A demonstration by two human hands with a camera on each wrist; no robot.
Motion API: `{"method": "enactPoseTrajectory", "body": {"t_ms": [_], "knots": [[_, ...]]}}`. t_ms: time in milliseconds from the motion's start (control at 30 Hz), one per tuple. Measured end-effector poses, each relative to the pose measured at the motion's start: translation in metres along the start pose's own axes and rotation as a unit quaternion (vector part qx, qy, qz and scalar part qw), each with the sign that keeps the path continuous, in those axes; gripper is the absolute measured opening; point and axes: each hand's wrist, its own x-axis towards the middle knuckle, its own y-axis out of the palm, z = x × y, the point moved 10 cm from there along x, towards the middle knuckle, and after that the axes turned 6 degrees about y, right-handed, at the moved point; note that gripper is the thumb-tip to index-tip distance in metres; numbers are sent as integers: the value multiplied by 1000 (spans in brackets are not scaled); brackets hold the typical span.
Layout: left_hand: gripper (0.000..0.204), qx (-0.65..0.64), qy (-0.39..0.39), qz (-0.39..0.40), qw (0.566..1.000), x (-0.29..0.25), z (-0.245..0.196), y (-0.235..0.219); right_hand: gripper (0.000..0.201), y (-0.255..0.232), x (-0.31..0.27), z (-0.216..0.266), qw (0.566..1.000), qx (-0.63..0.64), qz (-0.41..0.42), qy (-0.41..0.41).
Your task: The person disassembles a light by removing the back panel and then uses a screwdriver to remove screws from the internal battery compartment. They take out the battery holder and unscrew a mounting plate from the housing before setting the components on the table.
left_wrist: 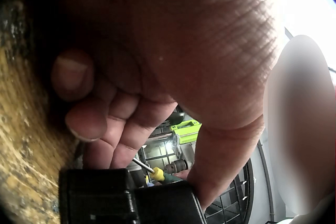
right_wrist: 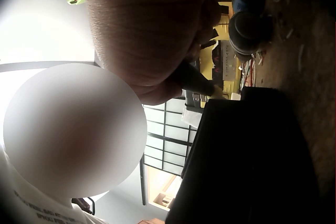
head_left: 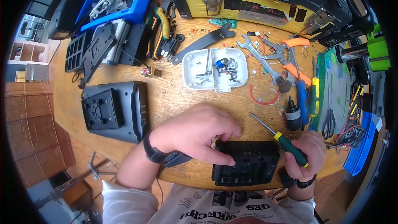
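Observation:
A black rectangular device (head_left: 248, 168) lies near the table's front edge, its slotted and recessed face turned up. The left hand (head_left: 199, 130) grips its left end, thumb on the upper face and fingers at the far side; in the left wrist view the fingers and thumb of this hand (left_wrist: 157, 77) meet the black casing (left_wrist: 100, 198). Just right of the device, the right hand (head_left: 306, 153) holds a green and yellow screwdriver (head_left: 292, 147), its shaft pointing up and left, away from the device. The right wrist view shows this hand (right_wrist: 152, 35) around the dark handle, beside the device (right_wrist: 247, 155).
Beyond the device, a white tray (head_left: 199, 81) holds screws and small parts. A black panel (head_left: 132, 112) lies at left. Wrenches (head_left: 259, 56), orange-handled pliers (head_left: 296, 43) and a black and grey bottle-shaped tool (head_left: 293, 118) lie at right. A yellow case (head_left: 199, 8) stands behind.

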Motion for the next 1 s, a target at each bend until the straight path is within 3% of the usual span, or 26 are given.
{"method": "enactPoseTrajectory", "body": {"t_ms": [700,1000], "knots": [[41,18,-2,-1,1000,-3,-3,2,22,-3,-4,8,999,-28,-14,-29],[41,8,-11,-3,1000,-5,-2,3,20,-5,-2,-1,1000,-8,-23,0]]}}
